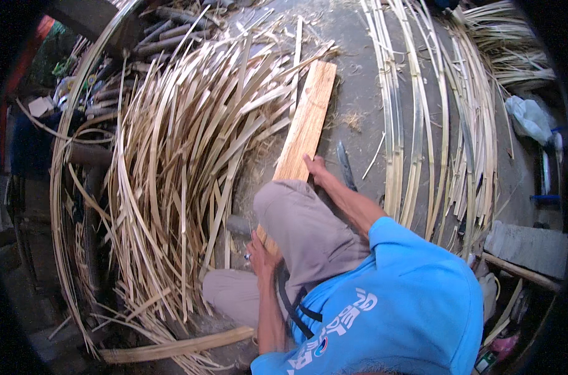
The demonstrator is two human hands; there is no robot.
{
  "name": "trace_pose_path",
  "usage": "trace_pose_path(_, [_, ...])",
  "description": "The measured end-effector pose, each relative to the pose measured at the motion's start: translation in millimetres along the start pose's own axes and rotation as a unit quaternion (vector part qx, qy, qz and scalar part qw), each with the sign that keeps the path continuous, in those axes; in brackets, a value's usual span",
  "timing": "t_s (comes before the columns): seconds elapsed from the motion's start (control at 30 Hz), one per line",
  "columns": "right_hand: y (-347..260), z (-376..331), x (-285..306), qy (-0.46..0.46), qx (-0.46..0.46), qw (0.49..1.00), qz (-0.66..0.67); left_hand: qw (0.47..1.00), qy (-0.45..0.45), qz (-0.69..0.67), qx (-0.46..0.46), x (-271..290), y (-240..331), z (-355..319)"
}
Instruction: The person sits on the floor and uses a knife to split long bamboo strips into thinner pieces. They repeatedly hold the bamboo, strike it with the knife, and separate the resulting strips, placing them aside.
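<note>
A long, flat wooden plank (307, 115) slants away from me, passing by my raised knee, which hides its middle. My right hand (316, 170) grips the plank's right edge just beyond the knee. Low on the plank, on the near side of the knee, my left hand (263, 255) holds its near end, with a ring on one finger. Close to my left hand lies a grey cylindrical piece (239, 225), partly hidden by my leg. A dark, narrow pointed piece (345, 161) rests on the floor right of my right forearm.
A big heap of split wooden strips (165, 156) spreads on the left. Long strips (393, 125) lie in rows on the right. Another plank (177, 347) lies at the lower left. A grey block (527, 249) and a plastic bag (529, 119) are at the far right.
</note>
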State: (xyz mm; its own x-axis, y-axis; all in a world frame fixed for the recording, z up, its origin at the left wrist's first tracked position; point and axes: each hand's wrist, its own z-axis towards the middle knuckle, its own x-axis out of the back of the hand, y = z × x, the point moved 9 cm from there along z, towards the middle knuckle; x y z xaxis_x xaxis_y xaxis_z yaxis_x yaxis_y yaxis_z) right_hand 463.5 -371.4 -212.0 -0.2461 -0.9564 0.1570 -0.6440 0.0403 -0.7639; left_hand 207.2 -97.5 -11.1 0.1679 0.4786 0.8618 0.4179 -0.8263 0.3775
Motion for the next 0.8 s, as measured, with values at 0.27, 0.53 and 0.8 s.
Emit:
trace_pose_path(0.27, [47.9, -10.0, 22.9, 0.012, 0.074, 0.997, 0.034, 0.998, 0.018, 0.011, -0.052, 6.2, 21.3, -1.2])
trace_pose_path(0.53, [106.4, -182.3, 7.9, -0.377, 0.306, 0.746, -0.456, 0.985, 0.081, 0.004, -0.150, -9.3, 2.3, -22.5])
trace_pose_path(0.8, [127.8, -201.2, -14.2, -0.356, 0.314, 0.702, -0.530, 0.991, 0.046, -0.066, -0.104, -94.6, -124.5, -33.9])
